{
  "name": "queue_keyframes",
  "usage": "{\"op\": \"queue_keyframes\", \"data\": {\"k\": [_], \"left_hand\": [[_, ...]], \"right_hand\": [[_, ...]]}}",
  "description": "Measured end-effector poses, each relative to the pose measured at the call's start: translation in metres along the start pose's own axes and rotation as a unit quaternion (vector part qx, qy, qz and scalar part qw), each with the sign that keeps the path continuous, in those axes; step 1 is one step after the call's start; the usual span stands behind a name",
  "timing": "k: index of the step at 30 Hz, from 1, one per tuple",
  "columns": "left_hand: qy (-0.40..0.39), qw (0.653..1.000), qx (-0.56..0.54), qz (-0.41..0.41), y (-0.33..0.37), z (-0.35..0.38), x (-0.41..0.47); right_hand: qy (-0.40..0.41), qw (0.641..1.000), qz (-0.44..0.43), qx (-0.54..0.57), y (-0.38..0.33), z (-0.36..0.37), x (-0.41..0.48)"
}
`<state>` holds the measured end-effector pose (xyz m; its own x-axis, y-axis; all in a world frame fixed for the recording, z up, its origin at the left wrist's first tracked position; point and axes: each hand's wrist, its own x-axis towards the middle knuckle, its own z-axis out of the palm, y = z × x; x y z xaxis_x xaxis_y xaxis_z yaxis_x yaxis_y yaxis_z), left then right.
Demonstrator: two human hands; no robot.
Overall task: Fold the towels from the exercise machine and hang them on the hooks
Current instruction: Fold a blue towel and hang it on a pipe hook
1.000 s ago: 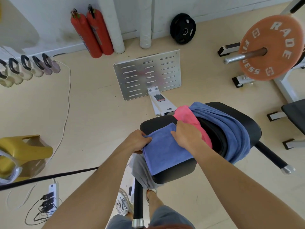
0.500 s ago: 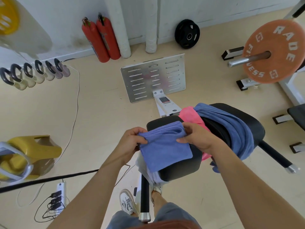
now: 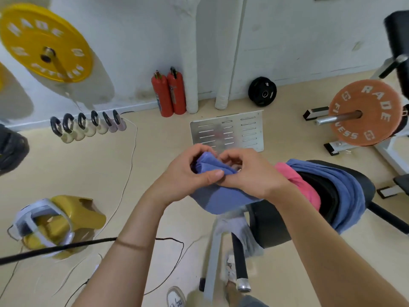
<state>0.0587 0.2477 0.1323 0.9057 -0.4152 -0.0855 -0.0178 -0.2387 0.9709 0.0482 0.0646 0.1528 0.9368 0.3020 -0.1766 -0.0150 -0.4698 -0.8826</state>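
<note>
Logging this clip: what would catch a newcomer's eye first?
The left hand and right hand meet at centre, both gripping a blue towel. Right of them, a pink towel and a second blue towel drape over the black seat. A yellow weight plate fills the upper left.

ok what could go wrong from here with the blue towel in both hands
The left hand and right hand pinch the top of the blue towel; its lower part hangs free, so the fold may slip open.
Cables cross the floor near the feet: a possible trip when walking off.
The pink towel lies loosely on the seat and might slide off if brushed.
</note>
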Motion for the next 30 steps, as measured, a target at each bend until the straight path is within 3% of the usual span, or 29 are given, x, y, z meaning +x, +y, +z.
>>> {"op": "queue_keyframes", "data": {"k": [5, 10, 13, 16, 24, 30], "left_hand": [[0.209, 0.975, 0.029, 0.068, 0.007, -0.049, -0.057], [0.335, 0.935, -0.03, 0.117, 0.036, -0.111, -0.099], [0.366, 0.919, -0.1, 0.109, 0.052, -0.149, -0.114], [0.399, 0.906, -0.068, 0.125, 0.062, -0.177, -0.121], [0.432, 0.892, -0.08, 0.107, 0.058, -0.215, -0.079], [0.39, 0.91, -0.087, 0.107, 0.082, -0.239, -0.013]], "right_hand": [[0.025, 0.998, -0.056, 0.017, -0.074, 0.059, -0.01], [-0.062, 0.992, -0.088, -0.061, -0.136, 0.082, -0.015], [-0.13, 0.979, -0.08, -0.131, -0.166, 0.086, -0.015], [-0.156, 0.969, -0.128, -0.144, -0.194, 0.082, -0.013], [-0.094, 0.926, -0.224, -0.29, -0.238, 0.075, 0.007], [-0.013, 0.939, -0.256, -0.23, -0.234, 0.048, 0.06]]}}
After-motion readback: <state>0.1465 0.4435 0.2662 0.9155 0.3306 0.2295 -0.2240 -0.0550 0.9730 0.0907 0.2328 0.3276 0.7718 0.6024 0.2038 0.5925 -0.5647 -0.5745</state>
